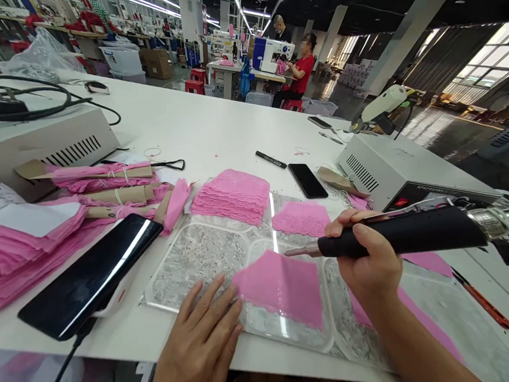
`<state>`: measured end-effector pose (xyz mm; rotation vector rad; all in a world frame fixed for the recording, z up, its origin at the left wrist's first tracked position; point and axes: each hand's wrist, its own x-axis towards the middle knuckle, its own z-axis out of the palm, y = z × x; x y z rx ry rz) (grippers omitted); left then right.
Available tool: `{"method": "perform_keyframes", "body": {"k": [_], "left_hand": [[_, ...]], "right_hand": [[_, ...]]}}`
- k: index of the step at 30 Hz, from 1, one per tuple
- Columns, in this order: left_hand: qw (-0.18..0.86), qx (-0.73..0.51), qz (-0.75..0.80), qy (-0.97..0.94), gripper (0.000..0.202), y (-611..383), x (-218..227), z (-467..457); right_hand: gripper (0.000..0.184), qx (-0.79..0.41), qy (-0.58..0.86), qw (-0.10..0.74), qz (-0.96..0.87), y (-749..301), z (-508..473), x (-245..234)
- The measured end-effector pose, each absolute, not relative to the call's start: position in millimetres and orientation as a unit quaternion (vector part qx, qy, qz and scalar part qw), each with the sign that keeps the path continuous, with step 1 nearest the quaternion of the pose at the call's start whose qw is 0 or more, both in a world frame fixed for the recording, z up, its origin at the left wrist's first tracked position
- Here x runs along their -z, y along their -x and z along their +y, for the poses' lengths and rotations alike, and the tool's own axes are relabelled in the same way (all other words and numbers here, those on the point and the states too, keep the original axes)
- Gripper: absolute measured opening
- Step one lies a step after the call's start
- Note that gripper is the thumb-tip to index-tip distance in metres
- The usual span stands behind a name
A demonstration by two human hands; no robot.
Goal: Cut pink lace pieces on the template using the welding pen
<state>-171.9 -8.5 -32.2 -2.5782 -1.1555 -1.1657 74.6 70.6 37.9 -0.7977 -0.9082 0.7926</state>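
Observation:
My right hand [370, 258] is wrapped around the black handle of a handheld welding tool [401, 233], which has a slim metal tip and a cable at its back end. The tip points left, at the upper edge of a pink fabric piece [285, 289]; whether it touches the cloth I cannot tell. Flat on the clear patterned mat [198, 261] rests my left hand [204, 332], fingers spread, fingertips at the fabric's left edge. Behind the piece lie a tall stack of pink lace-edged pieces [232, 196] and a lower pink pile [301, 218].
Bundled pink cloth [23, 247] and a large black phone-like device [92, 276] lie at left. A smaller phone [307, 180] and a marker [271, 159] lie behind the piles. Grey boxes stand left [54, 143] and right [395, 167]. Orange tweezers [484, 301] lie at right.

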Motion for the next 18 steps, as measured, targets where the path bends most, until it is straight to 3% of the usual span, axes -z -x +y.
{"method": "perform_keyframes", "body": {"k": [18], "left_hand": [[0.062,0.372,-0.370,0.849,0.028,174.1,30.8,-5.2]], "right_hand": [[0.008,-0.364,0.372,0.745,-0.416,-78.0,70.8,-37.7]]}}
